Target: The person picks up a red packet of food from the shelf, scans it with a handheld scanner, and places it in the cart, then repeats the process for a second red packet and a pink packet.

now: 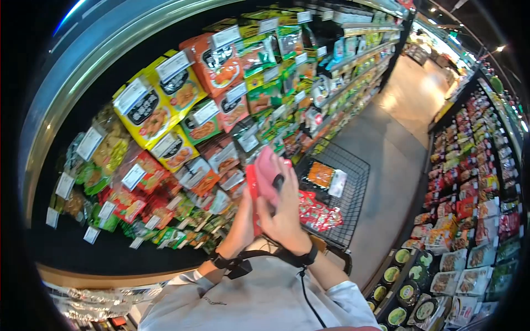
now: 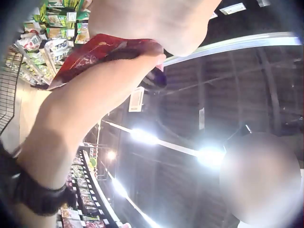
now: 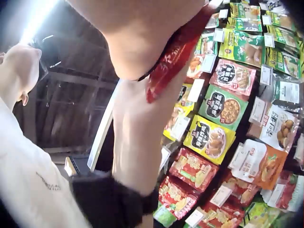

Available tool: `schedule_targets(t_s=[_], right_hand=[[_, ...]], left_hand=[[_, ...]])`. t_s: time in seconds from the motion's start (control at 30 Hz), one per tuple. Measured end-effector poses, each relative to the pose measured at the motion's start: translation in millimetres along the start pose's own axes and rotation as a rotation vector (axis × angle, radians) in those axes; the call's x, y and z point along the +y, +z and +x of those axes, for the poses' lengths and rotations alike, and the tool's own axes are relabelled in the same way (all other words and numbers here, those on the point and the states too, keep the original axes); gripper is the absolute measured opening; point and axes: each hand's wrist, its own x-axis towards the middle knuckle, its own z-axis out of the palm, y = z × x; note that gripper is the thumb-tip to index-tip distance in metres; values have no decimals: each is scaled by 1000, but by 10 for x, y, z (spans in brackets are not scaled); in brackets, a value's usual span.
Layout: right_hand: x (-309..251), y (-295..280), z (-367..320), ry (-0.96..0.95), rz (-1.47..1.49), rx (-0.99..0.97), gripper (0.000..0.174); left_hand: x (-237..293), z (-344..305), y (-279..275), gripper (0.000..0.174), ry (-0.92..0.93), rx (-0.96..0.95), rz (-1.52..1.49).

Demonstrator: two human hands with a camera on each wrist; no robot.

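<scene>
In front of the chest both hands hold a red packet (image 1: 254,193) with a pink face (image 1: 266,171) turned upward. My left hand (image 1: 238,223) grips its left edge. My right hand (image 1: 284,218) lies along the right side, thumb and fingers around it, a small dark patch showing beside the fingers. The left wrist view shows the red packet (image 2: 90,59) with gold-coloured print, partly hidden between the hands. From the right wrist a glossy red corner (image 3: 166,71) sticks out below the palm.
A wire shopping cart (image 1: 361,204) stands just right of the hands, holding a tray of orange food (image 1: 320,174) and red patterned packs (image 1: 320,212). Hanging food pouches (image 1: 182,94) with price tags fill the left shelf. Packaged goods (image 1: 458,220) line the right side of the aisle floor (image 1: 392,138).
</scene>
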Motion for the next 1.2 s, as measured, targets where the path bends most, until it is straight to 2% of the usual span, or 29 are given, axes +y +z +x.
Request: schedule_targets(t_s=[0.03,0.07,0.13,0.2,0.23,0.27,0.3,0.33,0.37,0.43,0.47,0.53,0.57,0.6,0.63,0.67,0.73,0.8,0.83,0.87,0.93,1.0,1.07,1.13,1.17,1.2], right_hand=[[-31,6,-83,6,47,-20,54],[38,34,-177,-158,25,-86,46],[11,28,-350,-226,-2,-318,38],[33,10,-338,-218,-26,-311,33],[56,-35,-259,-204,-52,-289,33],[81,-71,-181,-188,-77,-269,32],[103,-66,-105,-98,-76,-175,30],[68,-35,6,-14,-54,56,25],[139,14,-61,275,265,-10,26],[356,-47,-99,556,573,-268,41],[377,-74,-170,615,676,-225,41],[74,-146,-110,735,894,-145,41],[77,-65,-159,716,936,-66,27],[124,7,-186,603,787,-44,23],[200,79,-202,485,647,-27,20],[295,150,-205,355,514,-11,16],[331,185,-208,345,234,-161,12],[3,198,-148,412,489,-315,31],[-35,333,-261,306,649,-358,55],[55,423,-436,262,436,-486,69],[39,499,-359,334,611,-488,68],[26,527,-178,369,602,-444,68],[19,612,21,142,400,-331,62],[-81,632,189,-169,170,-206,58],[-185,634,180,-110,257,-218,59],[-195,649,216,-169,196,-255,58]], left_hand=[[89,20,117,72,62,11,-106],[111,53,64,68,13,88,-247],[266,110,-224,63,3,-80,-354],[308,188,-140,59,110,122,-262],[212,241,-199,51,139,269,-155],[185,253,-164,47,153,237,-148],[181,247,-114,44,166,209,-142],[160,239,-78,41,180,182,-136],[132,244,-88,36,193,218,-172],[190,232,-110,37,221,223,-119],[197,245,-173,37,253,236,-84],[222,312,-241,39,356,280,54],[227,347,-249,42,425,298,134],[236,356,-273,46,493,326,222],[228,345,-253,62,559,335,188],[187,375,-335,74,640,291,307],[290,259,-168,73,700,153,267],[427,116,-192,71,620,13,427],[332,130,-240,73,486,39,299],[298,141,-302,73,450,62,240],[428,37,-236,72,322,-4,-53],[255,82,-340,67,363,40,-11],[214,73,-363,67,405,60,69],[260,1,-365,65,365,75,-41],[292,-30,-417,63,319,104,-97],[334,-67,-457,62,274,133,-155]])
